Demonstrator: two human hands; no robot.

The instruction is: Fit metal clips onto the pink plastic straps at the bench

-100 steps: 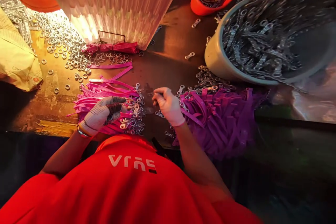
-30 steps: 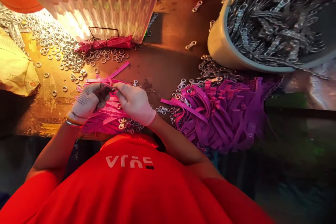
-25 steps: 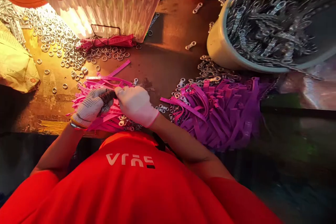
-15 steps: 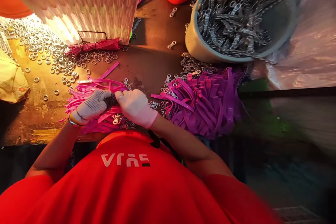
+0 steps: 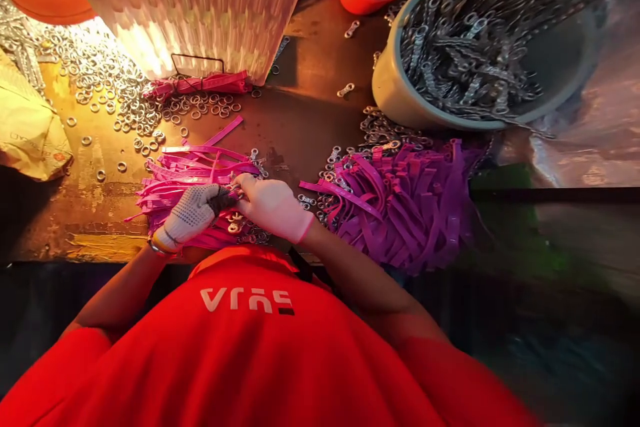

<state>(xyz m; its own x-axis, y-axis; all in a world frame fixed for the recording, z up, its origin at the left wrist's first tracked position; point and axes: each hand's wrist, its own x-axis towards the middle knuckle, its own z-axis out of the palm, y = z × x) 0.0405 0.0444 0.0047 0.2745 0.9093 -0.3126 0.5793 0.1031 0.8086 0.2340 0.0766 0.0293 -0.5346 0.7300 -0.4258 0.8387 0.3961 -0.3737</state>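
My left hand point(image 5: 191, 215), in a white dotted glove with dark fingertips, is closed in a pinch. Its fingertips meet those of my right hand point(image 5: 274, 205), which wears a plain white glove and is closed too. A small bit of something shiny shows between them, too small to name. Under both hands lies a heap of pink straps point(image 5: 183, 170). Small metal swivel clasps point(image 5: 235, 223) lie below the fingers and at the heap's right side. Farther right, next to my right wrist, is a bigger pile of purple straps point(image 5: 400, 207).
A grey bucket point(image 5: 383, 83) full of metal chain pieces stands at back right, with a small red bucket point(image 5: 350, 0) beside it. Many metal rings point(image 5: 150, 140) lie scattered at left, near a ribbed translucent panel point(image 5: 200, 7) and a yellow bag point(image 5: 33, 127).
The whole view has shifted, so the table's things sit farther right. My hands stay together over the pink straps, with a little more of the shiny bit showing between the fingertips.
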